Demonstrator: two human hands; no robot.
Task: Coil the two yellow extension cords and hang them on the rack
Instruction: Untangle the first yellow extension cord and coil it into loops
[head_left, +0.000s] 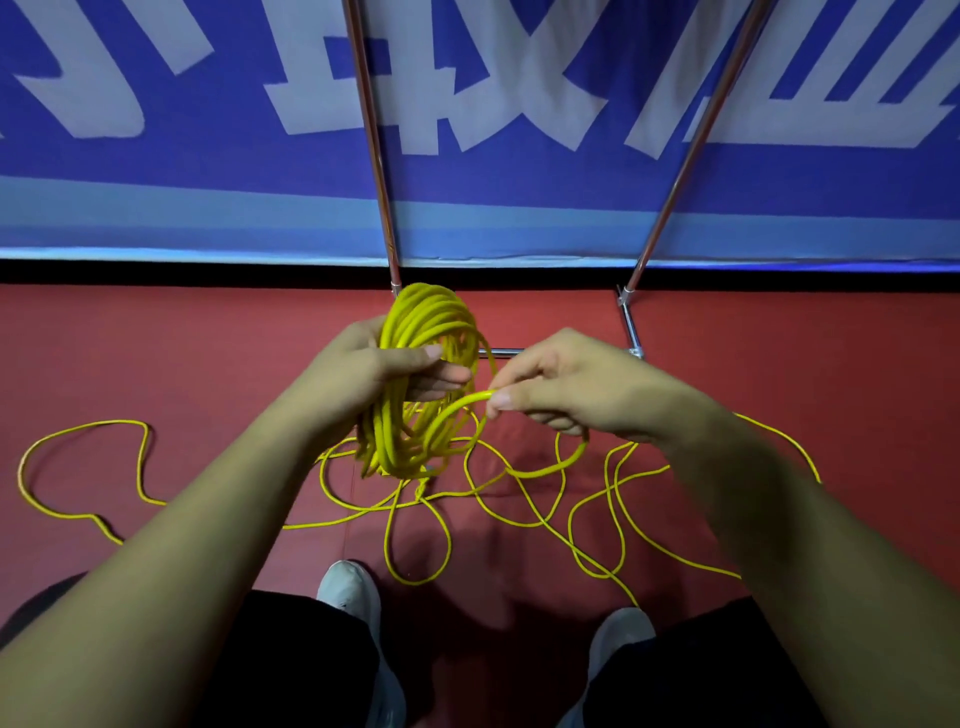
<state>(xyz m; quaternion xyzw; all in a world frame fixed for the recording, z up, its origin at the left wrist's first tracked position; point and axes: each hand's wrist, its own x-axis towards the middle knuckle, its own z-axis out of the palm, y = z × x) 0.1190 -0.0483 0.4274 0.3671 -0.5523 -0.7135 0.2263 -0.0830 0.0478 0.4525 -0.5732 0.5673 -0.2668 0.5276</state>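
- Right hand (561, 387): thumb and forefinger are pinched together on the live strand (457, 408), and the other fingers are curled beneath. I record this hand as clamped on cord.
- Left hand (374, 369): fingers and thumb are wrapped round the coil (426, 312), gripping it about mid-height on its 9 o'clock side. It is clamped and carries the bundle.
- Governing relation: the coil lies at 9 o'clock from the right hand, near but apart. The live strand arcs between them, leaving the pinch toward 8 o'clock and joining the coil's lower half. The left hand is the nearer one, being on the coil itself. The right hand is the feeder.
- Coil's long axis: it runs roughly 12 to 6 o'clock, with the top leaning slightly toward 1. In my judgement any new turn must be laid along that axis, carried from 3 o'clock across to the left-hand grip.
- Below the right hand a slack bight hangs at 6 o'clock and drops to the loose cord (104, 423). That cord sprawls over the red floor (208, 353) from 8 through 4 o'clock. I cannot tell whether the tangle is one cord or two.
- Rack (691, 150): its chrome poles stand at 12 o'clock beyond the coil, with its base bars on the floor just behind the hands. Nothing yellow hangs on the part I can see.
- Assessment: this is the coiling stage, well short of finished, and hanging has not yet begun. Risk noted: the crossed loops on the floor may snag as the strand is drawn up.
- Periphery: blue banner (156, 182) at 12 o'clock, pale shoes (348, 587) at 6.
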